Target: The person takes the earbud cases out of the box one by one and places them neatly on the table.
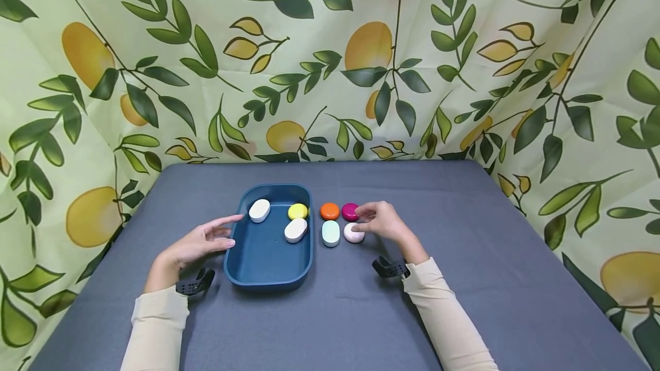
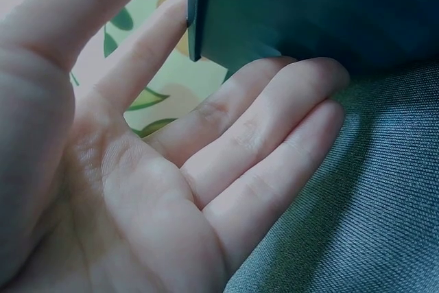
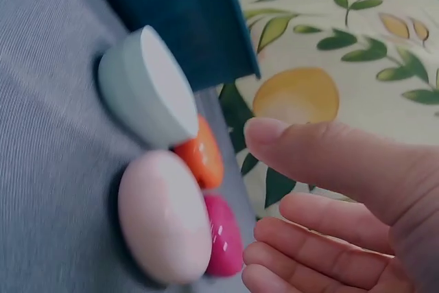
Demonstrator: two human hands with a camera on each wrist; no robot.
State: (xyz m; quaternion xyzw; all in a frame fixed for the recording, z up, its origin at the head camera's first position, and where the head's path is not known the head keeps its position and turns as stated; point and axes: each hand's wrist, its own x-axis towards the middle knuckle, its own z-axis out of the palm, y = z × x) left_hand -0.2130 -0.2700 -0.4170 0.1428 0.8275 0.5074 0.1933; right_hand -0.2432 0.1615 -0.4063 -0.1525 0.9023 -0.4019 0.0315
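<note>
My left hand [image 1: 203,242] is at the left side of the blue bin [image 1: 247,268], fingers extended and right at its wall, palm empty in the left wrist view. Inside the bin lie two white oval soap-like pieces, one at the back left [image 1: 259,210] and one at the right [image 1: 296,231], beside a glossy yellow round piece [image 1: 297,211]. My right hand [image 1: 384,222] hovers with loosely bent fingers, holding nothing, over a pale pink round piece [image 3: 164,217] and a magenta piece [image 1: 350,212]. To their left are an orange piece [image 1: 330,211] and a pale mint oval piece [image 1: 330,233].
A dark grey-blue cloth [image 1: 356,314] covers the table. Behind and beside it hangs a curtain [image 1: 309,27] printed with leaves and fruit. Each wrist wears a black strap, one on the left [image 1: 196,283] and one on the right [image 1: 390,268].
</note>
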